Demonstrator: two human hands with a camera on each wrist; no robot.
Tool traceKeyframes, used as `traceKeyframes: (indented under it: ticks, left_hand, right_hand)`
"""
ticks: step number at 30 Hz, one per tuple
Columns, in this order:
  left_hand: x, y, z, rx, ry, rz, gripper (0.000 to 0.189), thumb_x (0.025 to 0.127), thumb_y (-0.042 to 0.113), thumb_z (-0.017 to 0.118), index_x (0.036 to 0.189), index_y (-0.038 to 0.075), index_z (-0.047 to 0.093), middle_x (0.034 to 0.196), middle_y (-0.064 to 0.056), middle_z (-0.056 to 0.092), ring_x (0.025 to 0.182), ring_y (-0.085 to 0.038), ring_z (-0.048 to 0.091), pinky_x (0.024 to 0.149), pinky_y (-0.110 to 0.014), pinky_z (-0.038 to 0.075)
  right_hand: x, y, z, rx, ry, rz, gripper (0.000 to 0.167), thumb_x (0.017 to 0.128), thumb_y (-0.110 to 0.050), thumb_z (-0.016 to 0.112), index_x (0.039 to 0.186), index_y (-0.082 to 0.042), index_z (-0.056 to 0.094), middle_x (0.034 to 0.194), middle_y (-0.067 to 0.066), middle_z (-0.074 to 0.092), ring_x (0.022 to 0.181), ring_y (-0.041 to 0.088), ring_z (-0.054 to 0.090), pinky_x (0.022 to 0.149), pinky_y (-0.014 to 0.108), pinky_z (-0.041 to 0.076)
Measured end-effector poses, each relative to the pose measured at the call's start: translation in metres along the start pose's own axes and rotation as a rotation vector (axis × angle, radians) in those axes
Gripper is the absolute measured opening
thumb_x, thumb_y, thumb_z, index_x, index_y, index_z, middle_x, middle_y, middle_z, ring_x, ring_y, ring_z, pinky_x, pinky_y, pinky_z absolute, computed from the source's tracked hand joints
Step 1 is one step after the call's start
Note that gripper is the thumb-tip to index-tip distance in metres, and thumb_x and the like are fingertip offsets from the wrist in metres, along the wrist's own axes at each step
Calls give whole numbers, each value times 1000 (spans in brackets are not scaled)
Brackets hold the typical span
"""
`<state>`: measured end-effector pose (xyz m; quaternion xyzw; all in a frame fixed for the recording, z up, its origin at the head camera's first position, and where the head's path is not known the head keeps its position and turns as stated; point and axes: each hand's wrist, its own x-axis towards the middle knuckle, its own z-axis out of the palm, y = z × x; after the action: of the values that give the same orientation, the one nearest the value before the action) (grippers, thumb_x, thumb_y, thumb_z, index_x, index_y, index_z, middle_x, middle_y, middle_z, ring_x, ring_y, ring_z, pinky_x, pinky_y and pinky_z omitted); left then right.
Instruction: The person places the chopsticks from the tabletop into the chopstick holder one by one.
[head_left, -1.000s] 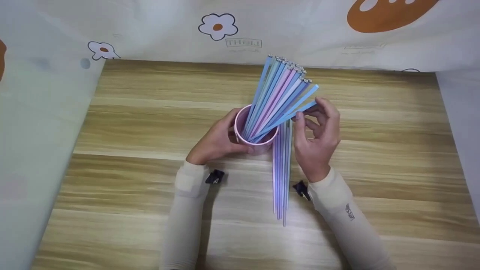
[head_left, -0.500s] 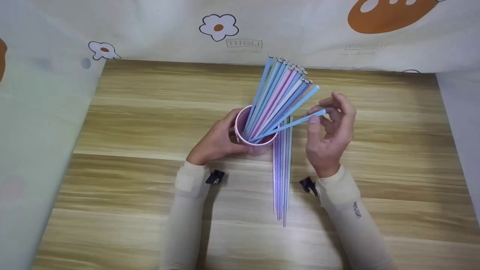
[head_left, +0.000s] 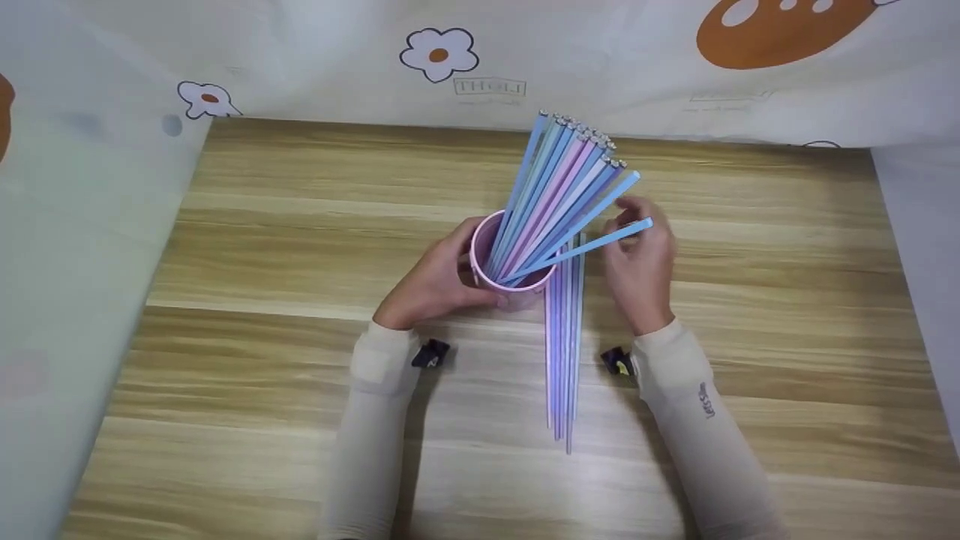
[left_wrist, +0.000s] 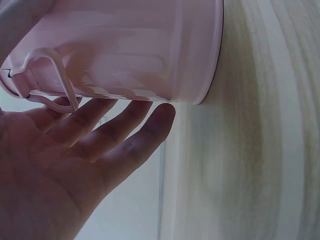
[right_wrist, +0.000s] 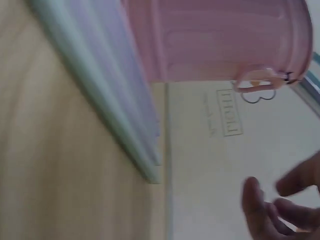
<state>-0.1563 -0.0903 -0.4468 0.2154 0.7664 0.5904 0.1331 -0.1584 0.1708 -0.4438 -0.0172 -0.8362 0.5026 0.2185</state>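
A small pink bucket (head_left: 480, 251) leans to the right on the table, full of slim pastel sticks (head_left: 559, 195), most with silvery ends. My left hand (head_left: 439, 281) holds it, thumb on the near side and fingers behind; the left wrist view shows the fingers against the wall by a wire handle (left_wrist: 60, 70). Two blue sticks have plain ends; the lower blue stick (head_left: 592, 246) slants out furthest right. Behind its tip is my right hand (head_left: 641, 262), its fingers loosely bent and apart in the right wrist view, gripping nothing.
A row of loose lilac and green sticks (head_left: 562, 352) lies on the wooden table (head_left: 300, 225) right of the bucket, pointing toward me. A black clip (head_left: 430, 354) is by the left cuff, another black clip (head_left: 617, 361) by the right. A flowered sheet (head_left: 337, 67) hangs behind.
My right hand drew the lower blue stick out to the right, away from the others, then let it go and shifted slightly left beneath it. The left hand and bucket stayed put.
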Motion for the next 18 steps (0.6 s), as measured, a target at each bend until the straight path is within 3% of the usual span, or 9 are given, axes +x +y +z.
traceKeyframes:
  ticks: [4, 7, 10, 18]
  left_hand:
    - [0, 0, 0, -2, -1, 5, 97, 65, 2, 91, 148, 14, 42, 143, -1, 52, 132, -17, 50, 110, -32, 44]
    - [0, 0, 0, -4, -2, 4, 97, 65, 2, 91, 148, 14, 42, 143, -2, 52, 132, -17, 50, 110, -32, 43]
    - [0, -1, -1, -5, -3, 5, 97, 65, 4, 92, 148, 15, 42, 143, -2, 52, 132, -18, 50, 110, -33, 43]
    - [0, -3, 0, 3, -2, 18, 96, 66, 9, 92, 147, 14, 42, 141, -1, 53, 130, -16, 50, 111, -31, 42]
  right_hand:
    - [-3, 8, 5, -220, -214, 78, 31, 90, -3, 64, 120, 6, 62, 98, 19, 64, 82, 27, 58, 72, 36, 52]
    - [-5, 12, 7, -277, -310, 107, 33, 92, -4, 64, 122, 8, 60, 109, 24, 65, 91, 33, 61, 80, 45, 55]
    - [-6, 13, 7, -293, -373, 113, 33, 92, -5, 65, 121, 9, 61, 112, 25, 65, 96, 35, 61, 86, 47, 55]
    - [-8, 14, 7, -321, -448, 108, 25, 90, -4, 65, 114, 7, 64, 95, 19, 65, 85, 32, 58, 75, 45, 51]
